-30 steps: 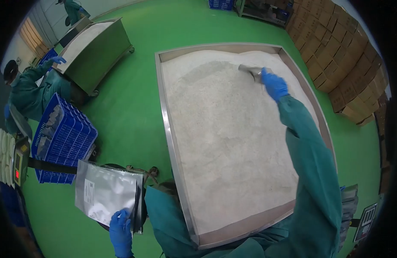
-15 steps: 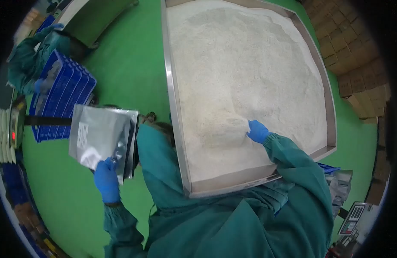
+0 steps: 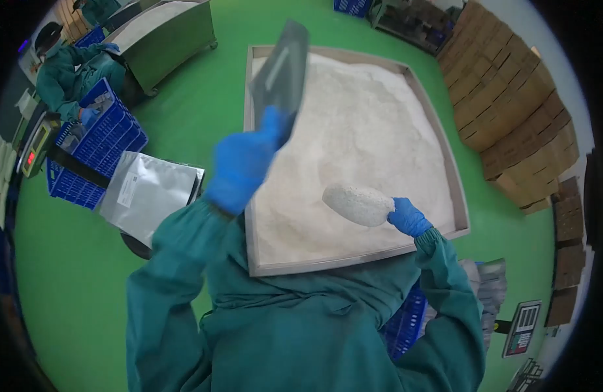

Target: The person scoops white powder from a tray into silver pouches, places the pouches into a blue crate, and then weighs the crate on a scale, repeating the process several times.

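Silvery pouch [image 3: 285,72] in left hand [image 3: 244,163], heaped scoop [image 3: 357,204] in right hand [image 3: 409,217].

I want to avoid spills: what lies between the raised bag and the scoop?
In the head view, pale powder in the tray shows between bag and scoop.

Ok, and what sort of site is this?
Looks like a powder-packing room, probably in a small factory: a large metal tray of pale powder, a stack of silvery pouches beside it, and cartons piled at the right.
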{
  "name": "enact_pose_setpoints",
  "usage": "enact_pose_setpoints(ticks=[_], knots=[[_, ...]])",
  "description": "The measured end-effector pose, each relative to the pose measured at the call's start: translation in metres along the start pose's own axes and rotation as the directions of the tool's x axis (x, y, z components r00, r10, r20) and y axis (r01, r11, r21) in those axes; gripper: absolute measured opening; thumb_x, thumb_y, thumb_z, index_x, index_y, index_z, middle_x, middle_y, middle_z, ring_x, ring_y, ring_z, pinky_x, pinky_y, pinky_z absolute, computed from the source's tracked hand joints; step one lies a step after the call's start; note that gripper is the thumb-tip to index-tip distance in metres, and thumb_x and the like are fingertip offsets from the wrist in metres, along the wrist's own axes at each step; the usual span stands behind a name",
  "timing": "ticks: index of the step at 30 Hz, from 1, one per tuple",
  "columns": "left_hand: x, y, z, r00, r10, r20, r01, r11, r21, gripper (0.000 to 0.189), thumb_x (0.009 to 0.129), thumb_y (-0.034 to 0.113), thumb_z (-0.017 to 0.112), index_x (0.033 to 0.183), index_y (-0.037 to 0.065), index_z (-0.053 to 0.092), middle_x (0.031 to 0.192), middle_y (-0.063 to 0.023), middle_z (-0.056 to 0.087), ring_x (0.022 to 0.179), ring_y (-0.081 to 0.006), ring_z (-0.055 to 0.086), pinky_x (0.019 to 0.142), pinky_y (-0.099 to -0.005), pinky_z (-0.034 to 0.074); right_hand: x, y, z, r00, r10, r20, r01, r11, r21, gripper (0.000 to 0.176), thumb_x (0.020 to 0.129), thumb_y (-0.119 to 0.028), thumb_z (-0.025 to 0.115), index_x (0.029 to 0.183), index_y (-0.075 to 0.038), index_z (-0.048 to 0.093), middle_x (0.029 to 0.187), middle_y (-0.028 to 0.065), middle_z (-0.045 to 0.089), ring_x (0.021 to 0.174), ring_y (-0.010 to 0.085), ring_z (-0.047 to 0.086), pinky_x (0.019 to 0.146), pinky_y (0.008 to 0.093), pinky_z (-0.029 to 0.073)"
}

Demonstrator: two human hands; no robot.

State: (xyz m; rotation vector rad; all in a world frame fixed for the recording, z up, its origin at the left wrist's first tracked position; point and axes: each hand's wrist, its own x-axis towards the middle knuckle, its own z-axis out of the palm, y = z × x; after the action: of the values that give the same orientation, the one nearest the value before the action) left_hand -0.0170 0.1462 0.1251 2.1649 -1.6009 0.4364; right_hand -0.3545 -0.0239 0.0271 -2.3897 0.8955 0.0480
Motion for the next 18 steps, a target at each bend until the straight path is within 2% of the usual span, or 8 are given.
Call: enact_pose_setpoints(ticks=[4, 6, 10, 12, 13, 15, 16, 18], knots=[[0.024, 0.041, 0.132, 0.998, 0.068, 0.017, -0.063, 0.973, -0.22, 0.042, 0.077, 0.035, 0.058, 0.109, 0.009, 0.048, 0.059, -0.0123, 0.057, 0.052, -0.029, 0.058, 0.045, -0.0408, 0.044, -0.013, -0.015, -0.05, 0.996, 0.09, 0.021, -0.087, 0.989, -0.121, 0.021, 0.073, -0.013, 0.05, 0.087, 0.0, 0.059, 0.082, 0.0224, 0.06, 0.081, 0.0385, 0.057, 0.071, 0.0407, 0.046], [0.019, 0.057, 0.176, 0.979, 0.04, 0.201, 0.013, 0.967, -0.255, 0.046, 0.075, 0.04, 0.059, 0.107, 0.008, 0.048, 0.067, -0.0131, 0.059, 0.062, -0.0292, 0.06, 0.051, -0.0404, 0.047, -0.016, -0.033, -0.073, 0.99, 0.14, 0.007, -0.137, 0.978, -0.157, 0.021, 0.073, -0.015, 0.05, 0.084, 0.001, 0.058, 0.079, 0.0222, 0.06, 0.079, 0.0379, 0.057, 0.069, 0.041, 0.047], [-0.002, 0.062, 0.169, 0.952, 0.033, 0.305, 0.084, 0.928, -0.364, 0.035, 0.077, 0.033, 0.057, 0.1, 0.007, 0.052, 0.076, -0.0141, 0.06, 0.071, -0.0296, 0.06, 0.059, -0.0399, 0.048, 0.016, -0.044, -0.092, 0.988, 0.153, 0.006, -0.14, 0.917, -0.374, 0.025, 0.074, -0.02, 0.05, 0.083, 0.003, 0.058, 0.078, 0.0221, 0.059, 0.078, 0.0372, 0.057, 0.07, 0.0415, 0.046], [-0.002, 0.064, 0.157, 0.944, 0.003, 0.331, 0.145, 0.896, -0.421, 0.023, 0.078, 0.026, 0.054, 0.09, 0.007, 0.056, 0.081, -0.0149, 0.06, 0.078, -0.0297, 0.06, 0.066, -0.0394, 0.048, 0.048, -0.045, -0.081, 0.997, -0.058, -0.046, 0.021, 0.815, -0.579, 0.032, 0.078, -0.025, 0.046, 0.083, 0.004, 0.059, 0.078, 0.0223, 0.06, 0.077, 0.0368, 0.057, 0.071, 0.0416, 0.045], [-0.003, 0.061, 0.157, 0.981, -0.063, 0.185, 0.139, 0.891, -0.432, 0.012, 0.077, 0.017, 0.051, 0.076, 0.008, 0.059, 0.076, -0.0127, 0.06, 0.073, -0.03, 0.061, 0.061, -0.0404, 0.048, 0.066, -0.058, -0.08, 0.997, -0.066, -0.041, 0.03, 0.818, -0.575, 0.032, 0.078, -0.025, 0.046, 0.083, 0.004, 0.059, 0.078, 0.0223, 0.06, 0.077, 0.0368, 0.057, 0.071, 0.0416, 0.045], [0.006, 0.023, 0.169, 0.988, -0.077, 0.135, 0.126, 0.906, -0.404, 0.015, 0.078, 0.02, 0.051, 0.081, 0.007, 0.059, 0.081, -0.0135, 0.06, 0.077, -0.0309, 0.06, 0.066, -0.04, 0.048, 0.092, -0.08, -0.07, 0.97, 0.144, 0.194, -0.033, 0.874, -0.485, 0.037, 0.08, -0.029, 0.043, 0.083, 0.003, 0.06, 0.08, 0.0225, 0.06, 0.079, 0.0369, 0.057, 0.073, 0.0414, 0.045], [0.01, 0.001, 0.174, 0.994, -0.078, 0.074, 0.1, 0.919, -0.382, 0.02, 0.079, 0.024, 0.052, 0.085, 0.007, 0.06, 0.086, -0.0143, 0.06, 0.08, -0.0319, 0.059, 0.071, -0.0395, 0.047, 0.095, -0.081, -0.065, 0.97, 0.138, 0.2, -0.027, 0.88, -0.474, 0.037, 0.08, -0.029, 0.043, 0.083, 0.003, 0.06, 0.08, 0.0225, 0.06, 0.079, 0.0369, 0.057, 0.073, 0.0414, 0.045], [0.013, -0.036, 0.123, 0.948, -0.317, 0.016, 0.292, 0.853, -0.433, 0.023, 0.079, 0.028, 0.055, 0.083, 0.006, 0.058, 0.085, -0.014, 0.061, 0.078, -0.0318, 0.059, 0.07, -0.0389, 0.047, 0.095, -0.076, -0.056, 0.955, 0.211, 0.206, -0.14, 0.939, -0.314, 0.037, 0.081, -0.029, 0.042, 0.082, 0.003, 0.06, 0.083, 0.0224, 0.06, 0.079, 0.0375, 0.057, 0.073, 0.0415, 0.045]])
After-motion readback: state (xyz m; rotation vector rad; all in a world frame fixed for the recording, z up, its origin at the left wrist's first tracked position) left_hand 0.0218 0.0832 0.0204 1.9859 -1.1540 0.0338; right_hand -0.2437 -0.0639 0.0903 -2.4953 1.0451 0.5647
